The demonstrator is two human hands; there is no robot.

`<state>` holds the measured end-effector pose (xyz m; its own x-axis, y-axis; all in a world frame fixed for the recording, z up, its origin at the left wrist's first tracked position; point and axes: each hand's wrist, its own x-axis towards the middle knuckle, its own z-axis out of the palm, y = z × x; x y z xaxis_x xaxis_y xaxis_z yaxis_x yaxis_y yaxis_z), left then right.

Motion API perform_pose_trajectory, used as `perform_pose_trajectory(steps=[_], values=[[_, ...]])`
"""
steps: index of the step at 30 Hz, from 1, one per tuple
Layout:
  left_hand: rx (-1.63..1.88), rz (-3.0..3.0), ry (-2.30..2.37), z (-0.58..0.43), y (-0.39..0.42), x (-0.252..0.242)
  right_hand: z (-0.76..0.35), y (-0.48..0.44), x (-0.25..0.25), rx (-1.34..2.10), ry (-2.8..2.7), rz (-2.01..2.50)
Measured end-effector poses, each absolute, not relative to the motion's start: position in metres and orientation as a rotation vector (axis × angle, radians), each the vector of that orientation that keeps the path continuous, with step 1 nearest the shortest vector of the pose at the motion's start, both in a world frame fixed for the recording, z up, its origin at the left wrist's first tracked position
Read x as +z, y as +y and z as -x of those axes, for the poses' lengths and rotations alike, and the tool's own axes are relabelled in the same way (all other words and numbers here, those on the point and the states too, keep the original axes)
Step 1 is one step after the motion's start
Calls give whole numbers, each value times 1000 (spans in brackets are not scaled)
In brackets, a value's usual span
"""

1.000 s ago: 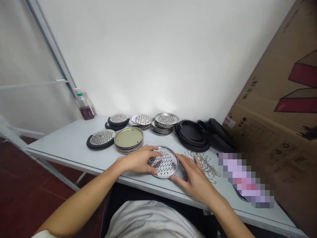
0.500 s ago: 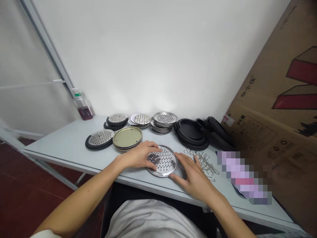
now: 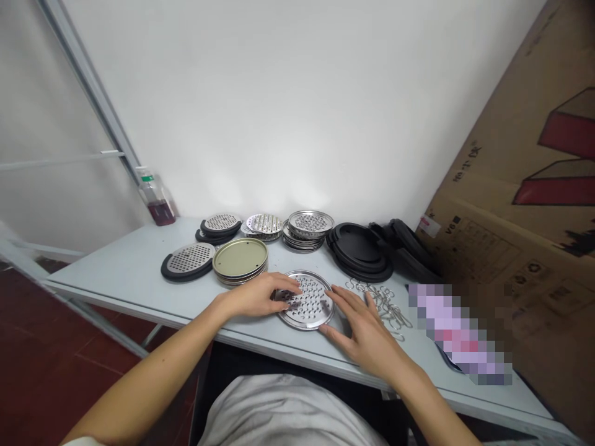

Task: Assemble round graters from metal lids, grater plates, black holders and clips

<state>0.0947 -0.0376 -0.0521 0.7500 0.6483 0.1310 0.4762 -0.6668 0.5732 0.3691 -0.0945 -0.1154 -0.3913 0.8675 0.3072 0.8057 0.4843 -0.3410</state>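
A round perforated steel disc (image 3: pixel 309 301) lies flat near the front edge of the grey table (image 3: pixel 121 272). My left hand (image 3: pixel 255 295) rests on the disc's left side, fingers curled over its rim and surface. On the right, my right hand (image 3: pixel 367 331) lies flat on the table with fingers spread, its fingertips touching the disc's right rim. Neither hand lifts the disc.
Behind the disc sit a stack of gold-toned lids (image 3: pixel 240 260), black-rimmed perforated discs (image 3: pixel 188 260), steel disc stacks (image 3: pixel 310 227), black rubber rings (image 3: pixel 360 251) and loose wire clips (image 3: pixel 385 305). A bottle (image 3: pixel 157 199) stands far left. A big cardboard box (image 3: pixel 520 217) fills the right.
My left fingers have slid a little leftward across the disc; the right hand's fingertips have moved closer onto its rim. The disc stays on the table.
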Motion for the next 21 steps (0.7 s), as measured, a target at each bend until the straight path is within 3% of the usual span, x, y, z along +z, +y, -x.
perform_pose_trajectory(steps=[21], values=[[543, -2436, 1128, -94, -44, -71, -337, -107, -104, 11, -2400, 857]])
